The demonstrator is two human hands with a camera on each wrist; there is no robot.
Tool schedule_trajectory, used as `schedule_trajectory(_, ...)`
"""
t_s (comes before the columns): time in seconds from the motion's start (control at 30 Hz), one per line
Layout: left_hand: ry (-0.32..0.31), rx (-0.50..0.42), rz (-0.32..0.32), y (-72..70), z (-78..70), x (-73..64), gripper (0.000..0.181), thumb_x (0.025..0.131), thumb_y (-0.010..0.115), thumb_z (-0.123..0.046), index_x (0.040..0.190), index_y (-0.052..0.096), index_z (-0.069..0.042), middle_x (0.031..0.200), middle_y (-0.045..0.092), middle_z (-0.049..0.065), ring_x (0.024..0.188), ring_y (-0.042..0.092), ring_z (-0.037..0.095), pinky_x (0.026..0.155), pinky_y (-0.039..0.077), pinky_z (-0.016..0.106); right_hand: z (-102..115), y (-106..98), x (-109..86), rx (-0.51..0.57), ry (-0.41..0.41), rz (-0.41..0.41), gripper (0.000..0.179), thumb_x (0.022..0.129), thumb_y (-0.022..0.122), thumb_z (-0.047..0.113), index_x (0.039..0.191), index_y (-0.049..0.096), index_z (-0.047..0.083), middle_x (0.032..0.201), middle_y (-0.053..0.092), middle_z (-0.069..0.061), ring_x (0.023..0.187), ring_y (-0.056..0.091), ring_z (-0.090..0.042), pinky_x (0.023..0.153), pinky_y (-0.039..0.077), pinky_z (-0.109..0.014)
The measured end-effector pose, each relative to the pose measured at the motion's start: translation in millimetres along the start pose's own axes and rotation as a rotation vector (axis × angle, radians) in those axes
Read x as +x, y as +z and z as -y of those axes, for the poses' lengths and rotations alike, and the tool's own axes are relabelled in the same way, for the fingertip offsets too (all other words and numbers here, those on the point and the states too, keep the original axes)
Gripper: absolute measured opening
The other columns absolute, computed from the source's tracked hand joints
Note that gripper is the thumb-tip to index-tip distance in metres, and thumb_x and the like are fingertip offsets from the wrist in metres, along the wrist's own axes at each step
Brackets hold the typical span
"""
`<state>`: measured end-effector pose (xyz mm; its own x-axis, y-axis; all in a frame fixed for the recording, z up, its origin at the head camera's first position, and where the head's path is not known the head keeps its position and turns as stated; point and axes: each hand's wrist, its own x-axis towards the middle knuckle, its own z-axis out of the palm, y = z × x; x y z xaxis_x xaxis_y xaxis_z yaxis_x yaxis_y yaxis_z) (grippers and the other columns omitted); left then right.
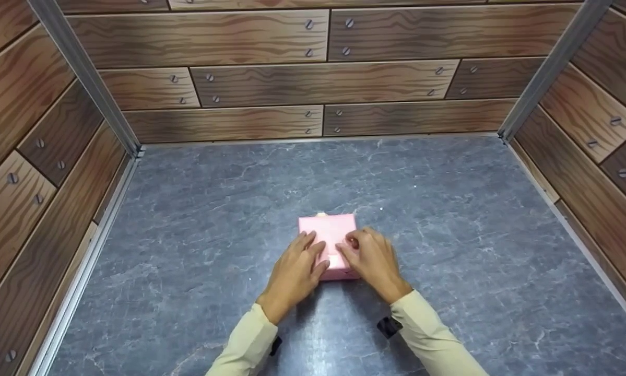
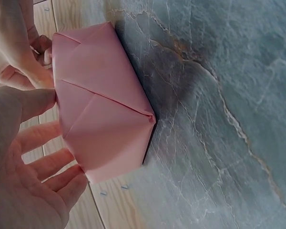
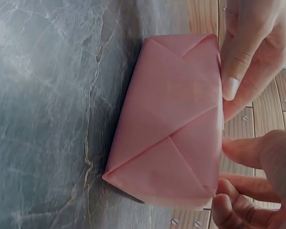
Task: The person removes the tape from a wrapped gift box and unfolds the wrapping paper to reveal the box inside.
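Note:
A box wrapped in pink paper (image 1: 327,235) sits on the grey marbled tabletop, and folded triangular flaps (image 3: 167,109) show on its near side. My left hand (image 1: 295,263) rests on the left part of its top with the fingers spread. On the right part is my right hand (image 1: 371,259), its thumb touching the top and its fingers bent beside the right edge. In the right wrist view, a gap shows between that thumb (image 3: 243,150) and the fingers. A glossy patch lies on the top near the front edge.
A small pale yellow bit (image 1: 321,214) pokes out behind the box. Tiny white specks lie on the marbled tabletop (image 1: 213,209) around it. Wood-pattern panels (image 1: 260,83) wall the back and both sides, with metal rails (image 1: 88,68) at the corners.

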<state>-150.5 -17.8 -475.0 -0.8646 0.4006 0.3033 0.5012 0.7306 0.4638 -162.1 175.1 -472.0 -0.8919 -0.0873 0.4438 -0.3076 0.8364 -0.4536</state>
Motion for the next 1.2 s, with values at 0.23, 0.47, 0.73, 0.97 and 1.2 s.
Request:
schedule_trajectory(0.23, -0.026, -0.019, 0.003, -0.7, 1.9, -5.3, 0.040, 0.096, 0.070, -0.024, 0.129, 0.067, -0.002, 0.144, 0.054, 0.021, 0.138, 0.046, 0.039, 0.112, 0.040, 0.050, 4.8, 4.8, -0.8, -0.017, 0.018, 0.030, 0.014, 0.085, 0.080, 0.019, 0.089, 0.078, 0.005, 0.081, 0.068, -0.006, 0.071, 0.065, -0.024, 0.064, 0.055, -0.044)
schedule_trajectory(0.47, -0.039, -0.036, 0.002, -2.0, 4.5, -8.8, 0.040, 0.096, 0.070, -0.024, 0.129, 0.067, -0.001, 0.145, 0.053, 0.022, 0.138, 0.045, 0.040, 0.113, 0.039, 0.050, 8.1, 7.3, -0.1, -0.024, 0.012, 0.029, 0.007, 0.086, 0.078, 0.013, 0.086, 0.077, 0.006, 0.084, 0.070, -0.007, 0.078, 0.069, -0.031, 0.068, 0.056, -0.048)
schedule_trajectory(0.73, -0.026, -0.038, 0.011, 0.3, 1.9, -6.6, 0.039, 0.096, 0.070, -0.021, 0.128, 0.067, 0.000, 0.144, 0.054, 0.023, 0.138, 0.046, 0.040, 0.112, 0.041, 0.051, 2.6, 5.7, -2.0, -0.033, 0.000, 0.000, 0.006, 0.086, 0.076, 0.008, 0.082, 0.074, 0.004, 0.080, 0.069, -0.007, 0.073, 0.068, -0.031, 0.064, 0.055, -0.048)
schedule_trajectory(0.97, 0.004, -0.025, -0.004, 0.6, -0.6, -1.6, 0.037, 0.096, 0.071, -0.021, 0.126, 0.068, 0.000, 0.142, 0.055, 0.023, 0.137, 0.047, 0.041, 0.111, 0.042, 0.050, -1.3, -1.1, 1.5, -0.049, -0.015, -0.028, 0.008, 0.086, 0.075, 0.009, 0.080, 0.072, 0.004, 0.078, 0.068, -0.007, 0.069, 0.067, -0.030, 0.061, 0.053, -0.048)
schedule_trajectory(1.2, -0.012, -0.031, 0.014, 0.3, -1.1, 0.1, 0.038, 0.096, 0.070, -0.023, 0.127, 0.067, -0.002, 0.145, 0.053, 0.022, 0.139, 0.045, 0.039, 0.113, 0.040, 0.049, -4.5, -7.8, 3.3, -0.053, -0.007, -0.027, 0.008, 0.087, 0.073, 0.011, 0.081, 0.072, 0.004, 0.079, 0.068, -0.007, 0.069, 0.067, -0.030, 0.060, 0.053, -0.049)
